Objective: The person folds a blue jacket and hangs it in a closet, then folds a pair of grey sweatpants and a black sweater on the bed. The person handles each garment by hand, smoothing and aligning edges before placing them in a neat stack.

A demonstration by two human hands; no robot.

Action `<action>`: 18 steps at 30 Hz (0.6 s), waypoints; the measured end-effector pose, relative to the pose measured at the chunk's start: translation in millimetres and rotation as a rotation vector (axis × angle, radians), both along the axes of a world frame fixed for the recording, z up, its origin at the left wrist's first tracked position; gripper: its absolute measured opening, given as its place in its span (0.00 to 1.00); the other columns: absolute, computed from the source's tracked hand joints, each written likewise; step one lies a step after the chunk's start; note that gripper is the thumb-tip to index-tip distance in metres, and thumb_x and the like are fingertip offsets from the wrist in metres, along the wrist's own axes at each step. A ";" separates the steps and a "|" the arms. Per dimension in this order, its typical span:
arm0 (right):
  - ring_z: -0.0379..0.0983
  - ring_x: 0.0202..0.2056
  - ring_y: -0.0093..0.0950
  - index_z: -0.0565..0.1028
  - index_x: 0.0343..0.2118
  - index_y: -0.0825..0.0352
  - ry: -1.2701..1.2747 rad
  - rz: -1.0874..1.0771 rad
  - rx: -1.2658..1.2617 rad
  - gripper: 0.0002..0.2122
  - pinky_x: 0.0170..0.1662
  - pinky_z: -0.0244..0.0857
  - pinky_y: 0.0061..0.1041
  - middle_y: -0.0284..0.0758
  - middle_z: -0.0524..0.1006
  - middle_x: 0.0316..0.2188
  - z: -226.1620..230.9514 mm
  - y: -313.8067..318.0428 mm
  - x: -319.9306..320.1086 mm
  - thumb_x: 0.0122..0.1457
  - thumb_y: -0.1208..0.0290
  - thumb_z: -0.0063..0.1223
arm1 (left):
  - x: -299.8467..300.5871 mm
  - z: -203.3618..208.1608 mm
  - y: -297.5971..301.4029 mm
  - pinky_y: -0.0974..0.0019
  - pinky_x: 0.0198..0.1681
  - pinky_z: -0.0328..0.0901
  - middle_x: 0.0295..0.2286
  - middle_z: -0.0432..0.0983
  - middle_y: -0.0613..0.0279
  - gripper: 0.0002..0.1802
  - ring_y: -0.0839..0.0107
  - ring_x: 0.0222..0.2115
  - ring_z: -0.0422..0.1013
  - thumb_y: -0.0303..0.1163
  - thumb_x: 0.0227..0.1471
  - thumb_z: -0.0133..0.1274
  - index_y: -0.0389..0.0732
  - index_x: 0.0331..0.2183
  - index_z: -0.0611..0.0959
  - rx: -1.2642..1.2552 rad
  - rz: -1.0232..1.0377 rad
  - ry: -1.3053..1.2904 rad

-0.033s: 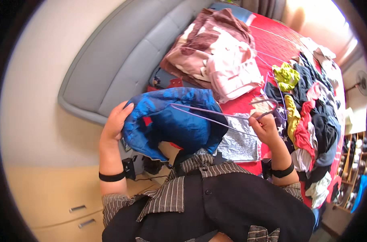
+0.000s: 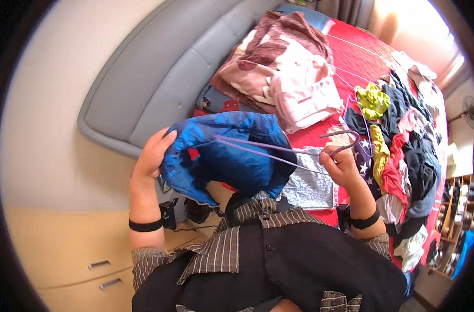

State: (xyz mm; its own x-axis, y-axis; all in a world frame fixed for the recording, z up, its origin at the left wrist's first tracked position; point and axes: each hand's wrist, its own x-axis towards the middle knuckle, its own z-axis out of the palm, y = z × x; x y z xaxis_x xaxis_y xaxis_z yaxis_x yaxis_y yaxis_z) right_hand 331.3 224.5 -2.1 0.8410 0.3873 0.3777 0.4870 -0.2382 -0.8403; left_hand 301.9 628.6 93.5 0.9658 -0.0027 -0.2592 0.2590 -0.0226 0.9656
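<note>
A blue padded garment point(image 2: 237, 162), perhaps a jacket or vest, hangs in front of me with its dark blue inside facing up. My left hand point(image 2: 157, 153) grips its left edge, thumb on top and fingers underneath. By the base of its hook, my right hand point(image 2: 340, 165) holds a thin purple clothes hanger point(image 2: 357, 139) in closed fingers. The hanger's long end reaches leftward over the garment's opening. How far the tip goes into the cloth I cannot tell.
A bed with a red cover point(image 2: 359, 57) carries a folded brown-and-pink blanket point(image 2: 278, 44), pink clothing point(image 2: 304, 101), a grey garment point(image 2: 310, 182) and a heap of mixed clothes point(image 2: 395, 140). Another purple hanger point(image 2: 371, 143) lies by the heap. Left stand a grey headboard point(image 2: 143, 83) and wooden drawers point(image 2: 70, 244).
The hanger's far end has shifted slightly left and down over the blue garment. The whole view has moved a little; both hands keep their holds.
</note>
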 end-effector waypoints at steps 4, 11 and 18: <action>0.63 0.11 0.36 0.66 0.13 0.68 -0.156 0.008 -0.089 0.12 0.16 0.55 0.30 0.39 0.64 0.09 16.8 45.0 3.7 0.50 0.70 0.49 | -8.5 5.6 -14.1 0.74 0.36 0.64 0.31 0.74 0.65 0.15 0.79 0.30 0.69 0.34 0.52 0.45 0.34 0.39 0.74 0.024 0.037 -0.002; 0.69 0.18 0.40 0.73 0.18 0.65 0.056 -0.020 0.146 0.11 0.20 0.61 0.32 0.42 0.69 0.12 17.8 135.6 2.4 0.49 0.63 0.49 | -45.5 -3.4 -101.3 0.66 0.29 0.62 0.25 0.68 0.57 0.17 0.62 0.24 0.66 0.30 0.45 0.49 0.43 0.41 0.75 1.119 -0.269 -0.546; 0.67 0.18 0.41 0.69 0.16 0.65 -0.050 0.083 0.093 0.14 0.20 0.59 0.35 0.43 0.68 0.13 26.5 171.3 -6.8 0.52 0.61 0.45 | -42.7 -10.0 -97.9 0.70 0.25 0.62 0.23 0.71 0.61 0.11 0.73 0.21 0.67 0.22 0.43 0.49 0.37 0.34 0.74 0.630 0.000 -0.531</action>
State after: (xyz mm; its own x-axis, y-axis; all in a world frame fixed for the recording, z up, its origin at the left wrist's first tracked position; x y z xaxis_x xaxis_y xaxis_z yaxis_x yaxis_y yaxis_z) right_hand 324.5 395.8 24.4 0.7868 0.4165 0.4555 0.5434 -0.1175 -0.8312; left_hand 259.2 530.7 83.4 0.9601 -0.0099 0.2793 -0.2289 -0.6012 0.7656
